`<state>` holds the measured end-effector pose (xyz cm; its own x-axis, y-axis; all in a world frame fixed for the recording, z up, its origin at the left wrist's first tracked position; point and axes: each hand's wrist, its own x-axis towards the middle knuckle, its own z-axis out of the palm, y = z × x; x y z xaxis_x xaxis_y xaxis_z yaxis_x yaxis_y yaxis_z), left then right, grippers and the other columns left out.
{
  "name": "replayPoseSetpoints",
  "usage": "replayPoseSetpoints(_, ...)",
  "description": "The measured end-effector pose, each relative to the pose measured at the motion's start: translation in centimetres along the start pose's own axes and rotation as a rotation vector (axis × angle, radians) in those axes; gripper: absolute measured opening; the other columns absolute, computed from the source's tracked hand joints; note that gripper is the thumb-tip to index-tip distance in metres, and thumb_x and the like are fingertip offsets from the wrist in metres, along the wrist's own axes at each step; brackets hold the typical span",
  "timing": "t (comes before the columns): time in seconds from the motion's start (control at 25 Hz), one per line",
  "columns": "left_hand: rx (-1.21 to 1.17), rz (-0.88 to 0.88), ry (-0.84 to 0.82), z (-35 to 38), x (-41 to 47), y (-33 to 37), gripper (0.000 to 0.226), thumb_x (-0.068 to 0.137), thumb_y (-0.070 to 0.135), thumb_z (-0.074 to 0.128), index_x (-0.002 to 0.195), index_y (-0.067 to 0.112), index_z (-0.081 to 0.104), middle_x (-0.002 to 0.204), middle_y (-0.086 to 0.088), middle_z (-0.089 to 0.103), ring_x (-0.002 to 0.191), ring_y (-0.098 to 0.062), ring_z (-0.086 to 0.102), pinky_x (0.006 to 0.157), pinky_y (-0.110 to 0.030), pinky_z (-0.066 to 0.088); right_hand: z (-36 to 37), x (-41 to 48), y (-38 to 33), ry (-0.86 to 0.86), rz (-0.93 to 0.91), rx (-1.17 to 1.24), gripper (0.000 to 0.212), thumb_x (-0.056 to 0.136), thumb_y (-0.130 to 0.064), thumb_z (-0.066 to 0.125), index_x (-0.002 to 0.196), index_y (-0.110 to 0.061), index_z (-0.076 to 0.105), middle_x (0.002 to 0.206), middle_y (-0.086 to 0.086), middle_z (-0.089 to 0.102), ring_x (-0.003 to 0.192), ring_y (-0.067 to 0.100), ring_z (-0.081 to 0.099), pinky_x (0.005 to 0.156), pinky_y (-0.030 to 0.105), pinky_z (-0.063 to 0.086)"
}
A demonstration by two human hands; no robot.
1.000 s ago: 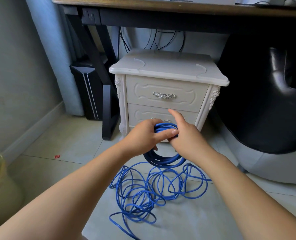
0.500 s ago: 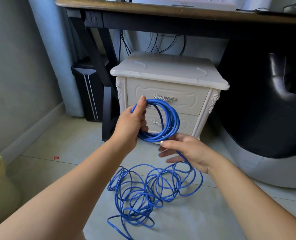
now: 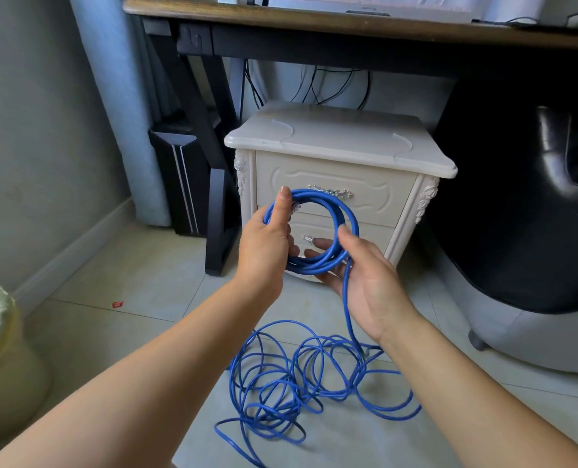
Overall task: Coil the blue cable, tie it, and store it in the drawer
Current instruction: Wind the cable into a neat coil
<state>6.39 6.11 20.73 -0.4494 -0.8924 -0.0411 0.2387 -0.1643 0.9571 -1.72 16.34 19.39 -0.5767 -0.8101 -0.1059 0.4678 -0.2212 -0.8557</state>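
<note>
Left hand (image 3: 267, 244) grips blue cable (image 3: 345, 211) coil, held before shut nightstand drawer (image 3: 365, 194). Right hand (image 3: 365, 275) cradles coil bottom, thumb over feeding strand. Rest tangled on floor (image 3: 145, 298). Risk: overlapping loops snag or knot when drawn up, tugging coil loose.

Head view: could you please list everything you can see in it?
desk: one, wood top, black frame, top
nightstand: one, cream, centre, below desk
computer tower: one, black, left of nightstand
chair: one, black, right
bin: one, yellowish, lower left
scrap: one, red, on floor, left
cable: one, blue, coil held up, rest loose on floor
left hand: one, grips coil
right hand: one, holds coil from below, thumb on top
</note>
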Motion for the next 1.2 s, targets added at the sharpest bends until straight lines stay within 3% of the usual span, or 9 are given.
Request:
replayPoseSetpoints(0.24,-0.083,-0.049,-0.133,1.1,-1.0,-1.3,0.039,0.096,0.052,0.05,0.075,0.02,0.05,0.053,0.009,0.028,0.05,-0.012,0.029,0.059,-0.029,0.037,-0.7,0.8,-0.7,0.08,0.041,0.052,0.007,0.09,-0.006,0.06,0.096,-0.008,0.059,0.056,0.003,0.05,0.057,0.017,0.056,0.064,0.03,0.051)
replayPoseSetpoints(0.36,-0.025,-0.094,-0.327,0.5,-1.1,-1.6,0.04,0.09,0.055,0.057,0.082,0.016,0.052,0.059,0.005,0.042,0.053,-0.013,0.043,0.07,-0.037,0.038,-1.2,1.3,-0.4,0.192,-0.001,-0.107,0.016,0.09,-0.01,0.063,0.081,-0.016,0.051,0.049,-0.002,0.04,0.046,0.013,0.045,0.05,0.025,0.043)
replayPoseSetpoints(0.52,0.225,-0.059,-0.621,-0.6,-1.5,0.2,0.027,0.094,0.028,0.061,0.103,0.003,0.061,0.072,-0.002,0.059,0.066,-0.016,0.06,0.072,-0.028,0.05,-2.5,1.9,-1.2,0.341,-0.151,-0.431,0.02,0.092,-0.009,0.059,0.076,-0.021,0.053,0.047,-0.006,0.04,0.042,0.014,0.04,0.049,0.03,0.048)
replayPoseSetpoints(0.64,0.333,-0.009,-0.592,-0.6,-1.8,0.7,0.017,0.092,0.022,0.065,0.104,0.01,0.064,0.081,-0.002,0.064,0.071,-0.015,0.062,0.069,-0.023,0.053,-2.5,1.5,-1.3,0.326,-0.268,-0.849,0.013,0.09,-0.008,0.057,0.08,-0.016,0.057,0.063,0.003,0.052,0.051,0.02,0.047,0.044,0.024,0.047)
replayPoseSetpoints(0.72,0.499,0.081,-0.535,-0.2,-1.8,0.2,0.028,0.087,0.035,0.071,0.106,0.015,0.064,0.087,0.001,0.067,0.072,-0.013,0.064,0.077,-0.029,0.057,-2.2,1.1,-0.9,0.293,-0.332,-1.071,0.013,0.087,-0.009,0.055,0.075,-0.014,0.05,0.064,0.003,0.051,0.058,0.026,0.048,0.05,0.032,0.051)
replayPoseSetpoints(0.88,0.891,0.293,-0.44,0.1,-1.8,-0.9,0.038,0.086,0.054,0.063,0.094,0.017,0.061,0.075,0.001,0.065,0.069,-0.02,0.065,0.07,-0.039,0.056,-1.7,0.6,-0.4,0.236,-0.376,-1.358,0.01,0.086,-0.012,0.053,0.078,-0.012,0.046,0.062,0.002,0.049,0.057,0.024,0.039,0.052,0.033,0.034)
replayPoseSetpoints(0.96,0.89,0.357,-0.405,0.2,-1.4,-0.8,0.04,0.09,0.05,0.061,0.087,0.01,0.058,0.062,0.001,0.054,0.056,-0.02,0.055,0.06,-0.038,0.05,-1.4,0.5,-1.0,0.192,-0.363,-1.304,0.013,0.085,-0.016,0.061,0.08,-0.014,0.049,0.065,0.0,0.053,0.057,0.018,0.046,0.052,0.03,0.037)
replayPoseSetpoints(1.04,0.811,0.364,-0.365,0.1,-1.0,-0.6,0.038,0.092,0.045,0.06,0.082,0.008,0.056,0.058,-0.001,0.047,0.05,-0.017,0.047,0.051,-0.034,0.043,-1.5,0.6,-1.7,0.108,-0.256,-1.016,0.015,0.082,-0.014,0.07,0.082,-0.016,0.055,0.066,-0.002,0.059,0.055,0.012,0.056,0.053,0.019,0.045)
replayPoseSetpoints(1.2,0.42,0.153,-0.27,-0.2,0.0,-1.1,0.037,0.094,0.041,0.059,0.068,0.018,0.05,0.055,0.0,0.038,0.046,-0.015,0.039,0.055,-0.03,0.039,-2.9,0.8,-2.2,-0.097,0.019,-0.516,0.01,0.082,-0.006,0.07,0.087,-0.009,0.062,0.067,0.006,0.064,0.068,0.02,0.065,0.074,0.036,0.053)
